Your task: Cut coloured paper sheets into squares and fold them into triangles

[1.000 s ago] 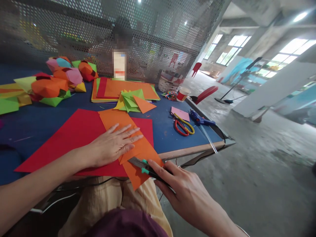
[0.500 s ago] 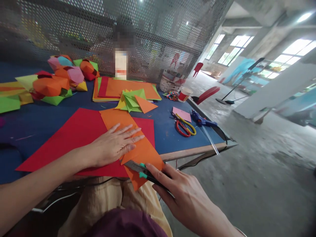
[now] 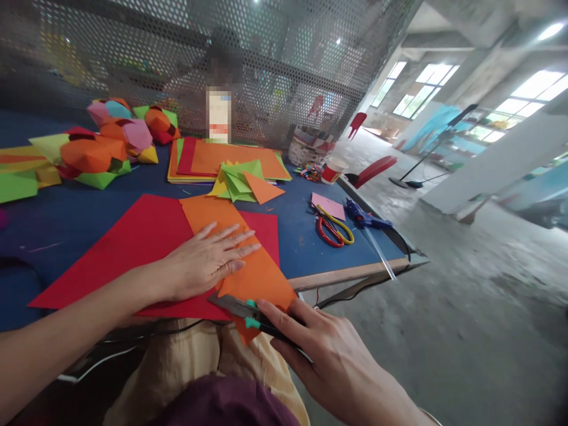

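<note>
My left hand [image 3: 208, 263] lies flat with its fingers spread on a folded orange sheet [image 3: 261, 269]. Under that sheet, large red paper [image 3: 133, 248] covers the near part of the blue table. My right hand [image 3: 310, 343] is wrapped round a utility knife [image 3: 261, 322] with teal parts on a black handle. Its metal blade points left, by the lower edge of the orange sheet, with the tip over the red paper near my left palm. A lower orange flap hangs past the table's front edge, partly behind the knife.
Behind the sheets are stacked coloured papers [image 3: 231, 158], green folded pieces [image 3: 239, 180] and paper shapes [image 3: 91, 155]. To the right lie scissors [image 3: 331, 228], a blue glue gun [image 3: 366, 216], a pink slip [image 3: 328, 205] and a paper cup [image 3: 333, 170]. The table's front edge [image 3: 346, 275] is close.
My right hand and the knife have moved slightly left, and the blade now reaches farther over the red paper. My left hand stays in place on the orange sheet.
</note>
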`<state>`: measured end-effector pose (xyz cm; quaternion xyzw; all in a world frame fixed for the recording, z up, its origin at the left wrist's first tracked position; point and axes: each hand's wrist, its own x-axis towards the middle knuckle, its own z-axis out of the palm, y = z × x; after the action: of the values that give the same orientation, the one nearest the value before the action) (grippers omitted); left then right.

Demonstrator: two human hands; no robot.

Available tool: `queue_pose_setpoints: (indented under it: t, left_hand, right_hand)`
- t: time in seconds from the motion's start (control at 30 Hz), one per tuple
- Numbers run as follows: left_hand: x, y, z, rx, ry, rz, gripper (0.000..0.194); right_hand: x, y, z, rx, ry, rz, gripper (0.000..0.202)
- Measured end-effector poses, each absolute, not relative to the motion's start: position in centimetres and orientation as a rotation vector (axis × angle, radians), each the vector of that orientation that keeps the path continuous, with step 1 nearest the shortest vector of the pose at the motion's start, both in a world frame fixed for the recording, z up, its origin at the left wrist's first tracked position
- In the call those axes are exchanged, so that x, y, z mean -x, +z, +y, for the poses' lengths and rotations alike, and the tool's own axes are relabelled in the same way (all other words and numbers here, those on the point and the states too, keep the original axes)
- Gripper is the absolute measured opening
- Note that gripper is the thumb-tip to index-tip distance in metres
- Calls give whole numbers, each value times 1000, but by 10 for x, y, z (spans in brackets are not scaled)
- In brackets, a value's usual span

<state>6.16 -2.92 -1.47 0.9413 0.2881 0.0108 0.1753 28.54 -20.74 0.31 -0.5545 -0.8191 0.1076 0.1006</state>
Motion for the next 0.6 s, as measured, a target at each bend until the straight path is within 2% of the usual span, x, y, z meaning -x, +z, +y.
queue_pose_setpoints:
  t: [0.17, 0.27, 0.43, 0.6]
  left_hand:
    - [-61, -12, -30, -2630, 84, 822, 53]
    - [-61, -11, -31, -2601, 174, 855, 58]
    - [-56, -18, -32, -2540, 440, 1117, 70]
    - [-44, -23, -35, -2504, 525, 1356, 75]
  right_hand:
    - [-299, 19, -215, 1582, 325, -2385, 43]
    - [-318, 22, -207, 1666, 190, -2242, 46]
    - [-350, 1, -160, 1839, -149, -2072, 46]
    - [-352, -13, -119, 1846, -223, -2058, 43]
